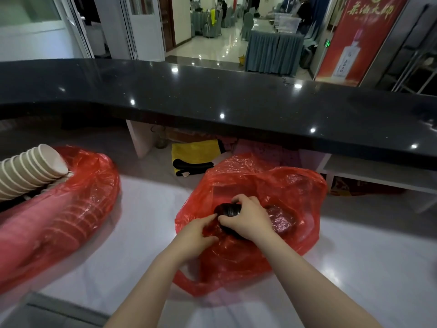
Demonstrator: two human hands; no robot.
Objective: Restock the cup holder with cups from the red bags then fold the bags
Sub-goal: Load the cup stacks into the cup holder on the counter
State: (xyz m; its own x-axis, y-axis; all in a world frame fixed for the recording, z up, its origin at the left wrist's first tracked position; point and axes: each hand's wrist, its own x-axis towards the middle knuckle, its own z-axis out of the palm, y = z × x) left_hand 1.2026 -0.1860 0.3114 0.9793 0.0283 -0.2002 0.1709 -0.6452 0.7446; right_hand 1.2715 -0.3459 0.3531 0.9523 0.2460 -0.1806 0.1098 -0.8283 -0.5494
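While hands grip it, dark ribbed cup stack (229, 210), crumpled red bag (255, 185)

- Right hand (246, 215) grips dark cups (228, 210) inside red bag (272, 185).
- Left hand (197, 233) pinches that bag's edge.
- Second bag (78, 197), left of it, spills white cups (30, 169).

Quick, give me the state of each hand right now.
Left hand: closed, pinching the plastic of the red bag.
Right hand: closed around a dark stack of lids or cups; which it is cannot be told.
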